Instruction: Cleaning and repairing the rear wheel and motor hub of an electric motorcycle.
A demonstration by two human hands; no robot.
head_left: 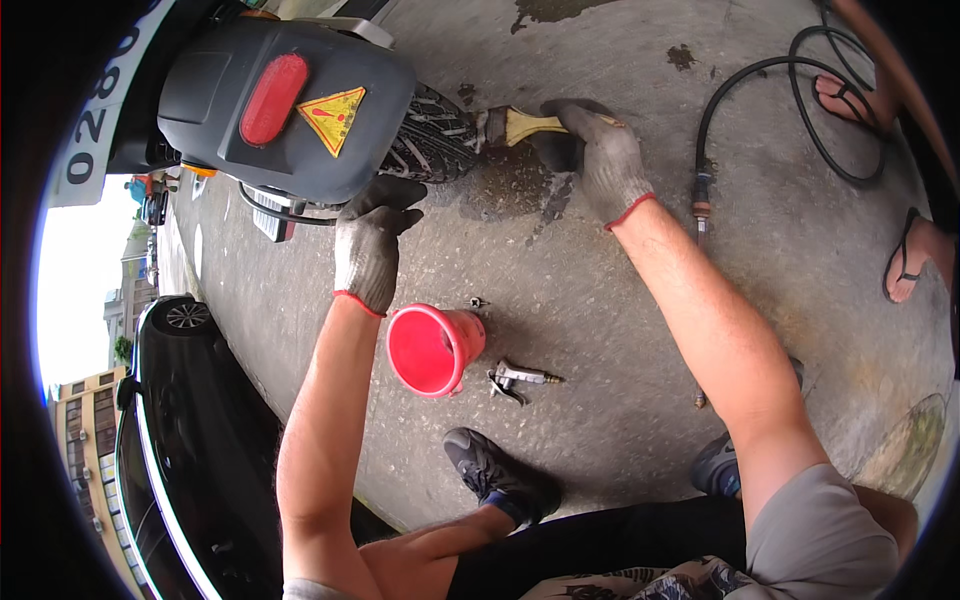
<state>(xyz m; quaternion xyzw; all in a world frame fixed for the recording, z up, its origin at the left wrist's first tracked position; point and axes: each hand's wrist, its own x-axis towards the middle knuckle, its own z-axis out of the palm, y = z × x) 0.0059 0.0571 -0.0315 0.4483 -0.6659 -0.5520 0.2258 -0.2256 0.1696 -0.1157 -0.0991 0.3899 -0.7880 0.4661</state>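
My right hand (610, 160), in a grey-and-black work glove, grips a flat brush with a yellow handle (530, 125). Its bristles meet the tread of a black tyre (432, 138), and the ground beneath is wet. My left hand (370, 235), gloved the same way, is by the lower edge of the dark grey mudguard (350, 85), fingers curled. What lies inside those fingers, if anything, is hidden. A red reflector (274, 100) and a yellow warning triangle (333, 120) are on the mudguard.
Between my forearms stand a pink-red bucket (468, 345) and a metal spray gun (515, 378) on concrete. A black hose (735, 85) with a metal fitting (702, 215) lies at the right, near another person's sandalled feet (905, 265). A black car (190, 430) is at the left.
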